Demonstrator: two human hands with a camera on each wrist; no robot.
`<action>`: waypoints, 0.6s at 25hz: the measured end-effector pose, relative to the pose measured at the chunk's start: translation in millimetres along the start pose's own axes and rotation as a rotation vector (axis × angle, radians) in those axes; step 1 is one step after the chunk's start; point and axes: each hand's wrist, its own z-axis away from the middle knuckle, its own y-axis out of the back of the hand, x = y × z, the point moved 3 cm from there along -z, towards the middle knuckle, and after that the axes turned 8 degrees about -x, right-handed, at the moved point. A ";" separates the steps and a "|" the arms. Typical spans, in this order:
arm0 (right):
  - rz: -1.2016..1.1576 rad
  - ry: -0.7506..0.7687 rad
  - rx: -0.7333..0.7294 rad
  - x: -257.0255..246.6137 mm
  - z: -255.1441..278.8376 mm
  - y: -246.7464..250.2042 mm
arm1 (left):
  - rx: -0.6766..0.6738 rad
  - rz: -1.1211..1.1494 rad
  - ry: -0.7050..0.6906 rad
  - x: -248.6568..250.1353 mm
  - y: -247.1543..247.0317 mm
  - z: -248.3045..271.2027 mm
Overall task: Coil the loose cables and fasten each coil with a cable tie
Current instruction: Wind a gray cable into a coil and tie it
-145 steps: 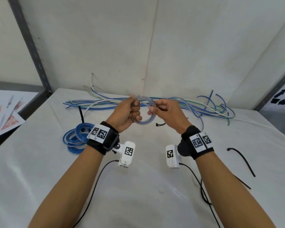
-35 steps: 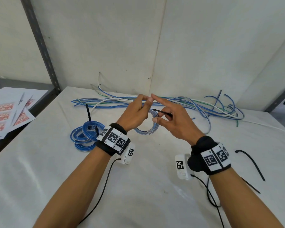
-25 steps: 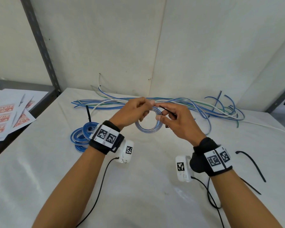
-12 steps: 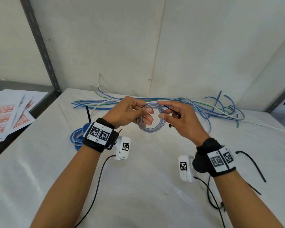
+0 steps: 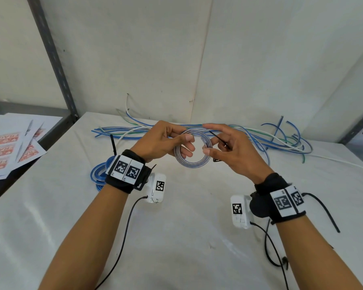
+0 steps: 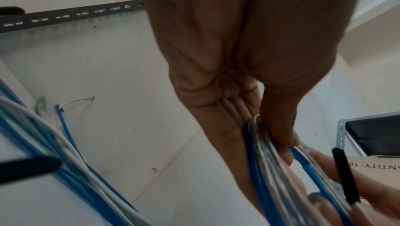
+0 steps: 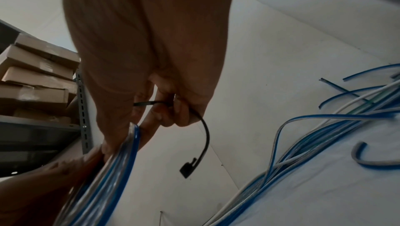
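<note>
A small coil of blue and clear cable (image 5: pixel 194 164) is held above the table, its ring facing me. My left hand (image 5: pixel 183 145) grips its left side, thumb over the top and fingers through the ring; the left wrist view shows the strands (image 6: pixel 266 161) pinched there. My right hand (image 5: pixel 215 148) pinches a black cable tie (image 5: pixel 218 140) between its fingers, while its thumb and forefinger touch the coil's right edge. In the right wrist view the cable tie (image 7: pixel 205 137) curves down with its head hanging free beside the coil (image 7: pixel 112 169).
Loose blue, white and green cables (image 5: pixel 260 139) lie along the back of the table. A tied blue coil (image 5: pixel 99 176) sits behind my left wrist. A spare black tie (image 5: pixel 323 212) lies at the right. Papers (image 5: pixel 8 147) cover the left shelf.
Since the earliest frame my right hand has taken up a black tie. In the last second the coil has turned to face me and both hands have drifted slightly nearer.
</note>
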 end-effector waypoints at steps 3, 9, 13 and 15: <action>-0.010 0.007 -0.041 1.2 0.7 -0.1 | -0.018 0.001 0.013 0.3 0.1 1.3; 0.118 0.017 0.069 -5.9 -4.9 4.4 | -0.039 -0.031 0.062 -0.2 -4.0 0.9; 0.158 0.104 0.147 -9.5 -10.8 -0.8 | -0.033 -0.041 0.060 2.0 -6.3 0.5; 0.164 0.093 0.145 -7.8 -9.0 -3.5 | -0.025 -0.045 0.060 1.7 -4.1 1.6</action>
